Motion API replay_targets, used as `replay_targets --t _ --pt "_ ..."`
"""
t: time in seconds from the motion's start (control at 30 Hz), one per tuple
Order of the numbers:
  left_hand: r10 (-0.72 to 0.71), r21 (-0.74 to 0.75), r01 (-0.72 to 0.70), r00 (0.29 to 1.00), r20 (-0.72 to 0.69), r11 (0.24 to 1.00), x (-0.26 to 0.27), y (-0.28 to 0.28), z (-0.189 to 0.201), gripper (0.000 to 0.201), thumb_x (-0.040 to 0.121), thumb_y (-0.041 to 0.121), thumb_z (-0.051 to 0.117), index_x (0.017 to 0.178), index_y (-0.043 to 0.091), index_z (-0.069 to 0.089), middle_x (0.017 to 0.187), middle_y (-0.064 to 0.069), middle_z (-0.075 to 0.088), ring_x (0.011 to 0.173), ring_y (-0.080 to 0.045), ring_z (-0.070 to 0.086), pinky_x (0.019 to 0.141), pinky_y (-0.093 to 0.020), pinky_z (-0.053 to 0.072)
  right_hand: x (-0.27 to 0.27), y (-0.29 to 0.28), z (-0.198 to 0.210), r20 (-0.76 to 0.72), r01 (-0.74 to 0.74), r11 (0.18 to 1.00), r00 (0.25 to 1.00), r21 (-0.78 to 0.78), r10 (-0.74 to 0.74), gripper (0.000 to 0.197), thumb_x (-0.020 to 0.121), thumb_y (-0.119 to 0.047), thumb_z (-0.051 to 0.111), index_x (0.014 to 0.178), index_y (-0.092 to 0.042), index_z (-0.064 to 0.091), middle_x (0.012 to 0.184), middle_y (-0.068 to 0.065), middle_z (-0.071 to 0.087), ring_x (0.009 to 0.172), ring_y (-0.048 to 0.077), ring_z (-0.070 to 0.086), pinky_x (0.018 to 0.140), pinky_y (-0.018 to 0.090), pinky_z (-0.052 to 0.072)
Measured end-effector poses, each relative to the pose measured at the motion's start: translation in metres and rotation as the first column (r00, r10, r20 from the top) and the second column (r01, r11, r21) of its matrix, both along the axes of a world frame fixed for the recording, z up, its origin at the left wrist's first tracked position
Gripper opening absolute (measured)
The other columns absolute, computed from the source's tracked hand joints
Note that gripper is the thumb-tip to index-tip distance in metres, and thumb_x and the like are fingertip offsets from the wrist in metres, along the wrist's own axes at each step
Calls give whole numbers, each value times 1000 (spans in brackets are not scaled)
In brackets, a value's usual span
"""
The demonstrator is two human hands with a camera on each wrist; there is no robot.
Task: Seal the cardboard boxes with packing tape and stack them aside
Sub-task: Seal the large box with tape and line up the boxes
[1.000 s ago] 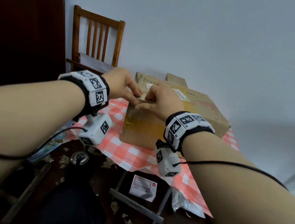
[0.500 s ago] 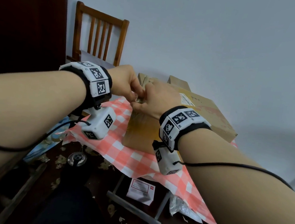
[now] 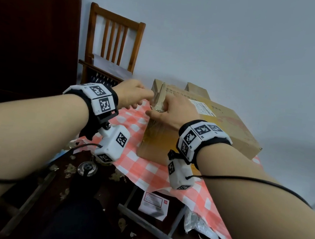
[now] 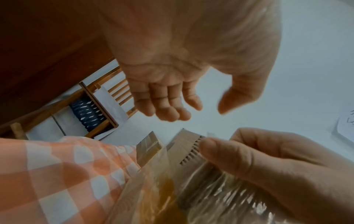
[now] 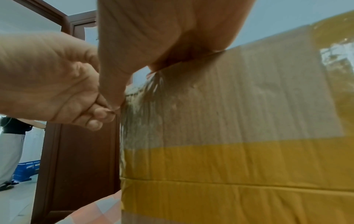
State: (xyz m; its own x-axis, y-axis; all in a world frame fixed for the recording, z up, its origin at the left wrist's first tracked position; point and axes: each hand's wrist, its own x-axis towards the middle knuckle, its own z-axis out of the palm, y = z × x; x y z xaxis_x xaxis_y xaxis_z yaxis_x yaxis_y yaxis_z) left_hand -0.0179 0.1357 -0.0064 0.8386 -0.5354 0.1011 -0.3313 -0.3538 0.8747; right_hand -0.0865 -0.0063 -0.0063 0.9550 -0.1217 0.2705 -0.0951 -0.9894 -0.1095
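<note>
A large cardboard box (image 3: 221, 127) lies on the checked tablecloth (image 3: 146, 173). Wrinkled clear tape (image 4: 220, 197) covers its near end, above a yellow tape band (image 5: 229, 163). My right hand (image 3: 165, 110) grips the box's near left top corner: the fingers curl over the top and the thumb (image 4: 220, 153) presses on the corrugated edge. Just left of that corner hovers my left hand (image 3: 136, 95). In the left wrist view its fingers (image 4: 172, 106) are loosely curled with the thumb apart, and nothing shows between them. In the right wrist view the left hand (image 5: 67, 91) sits close against my right thumb.
A smaller box (image 3: 197, 90) stands behind the large one by the wall. A wooden chair (image 3: 114, 40) and a dark door (image 3: 30, 34) are at the left. A white packet (image 3: 154, 202) lies on the floor under the table. A person (image 5: 11, 144) stands beyond the doorway.
Both hands were pinched together at the box corner. My left hand has since come away to the left, while my right hand stays on the corner.
</note>
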Motion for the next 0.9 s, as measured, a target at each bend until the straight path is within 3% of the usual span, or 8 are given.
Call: replay_targets --t 0.17,0.33,0.47,0.57,0.67,0.8,0.9 --pt "-1 102 9 997 -77 995 -7 0 -2 22 83 28 61 85 7 58 63 -6 54 52 -17 43 53 -26 36 -3 0 2 -25 8 998 1000 -55 -10 55 70 -66 67 87 -19 44 86 0 50 80 19 45 69 31 34" --pt "-23 -92 0 968 -249 996 -18 -8 8 11 86 15 54 81 6 55 69 -10 58 57 -16 46 54 -24 36 -3 -1 0 -22 1 998 1000 -60 -2 57 68 -67 68 92 -18 50 91 2 55 86 21 50 74 33 41" --pt "1 -56 -16 964 -265 998 -20 -12 10 14 87 20 59 83 7 56 70 -9 57 60 -18 50 58 -25 42 -6 0 2 -20 -4 998 1000 -69 3 56 70 -65 68 89 -20 42 91 0 49 85 18 43 75 31 37" --pt "-30 -40 19 960 -279 999 -19 -13 8 18 87 20 65 84 3 58 64 -6 51 54 -14 44 53 -22 38 -8 1 3 -26 6 996 1000 -84 -8 55 72 -64 67 89 -19 42 92 1 48 86 18 42 76 30 36" --pt "-56 -69 37 954 -295 997 -18 -14 2 16 88 14 63 90 -2 60 65 -7 49 53 -14 41 52 -21 36 -9 2 3 -25 10 997 1000 -79 -12 55 71 -65 67 89 -18 44 93 1 49 86 18 44 76 31 37" --pt "-21 -141 -20 960 -279 990 -13 -11 -6 16 90 9 60 102 -2 62 73 -9 60 59 -14 54 52 -19 49 -9 2 3 -25 10 997 1000 -75 -12 55 71 -65 67 89 -19 42 93 0 47 86 17 42 77 31 37" --pt "-23 -192 -34 957 -291 981 -10 -9 -13 22 91 1 56 112 -2 60 76 -10 61 58 -13 56 52 -18 51 -8 2 2 -24 12 997 1000 -75 -13 56 71 -65 67 89 -19 41 93 1 47 86 17 41 77 31 38"
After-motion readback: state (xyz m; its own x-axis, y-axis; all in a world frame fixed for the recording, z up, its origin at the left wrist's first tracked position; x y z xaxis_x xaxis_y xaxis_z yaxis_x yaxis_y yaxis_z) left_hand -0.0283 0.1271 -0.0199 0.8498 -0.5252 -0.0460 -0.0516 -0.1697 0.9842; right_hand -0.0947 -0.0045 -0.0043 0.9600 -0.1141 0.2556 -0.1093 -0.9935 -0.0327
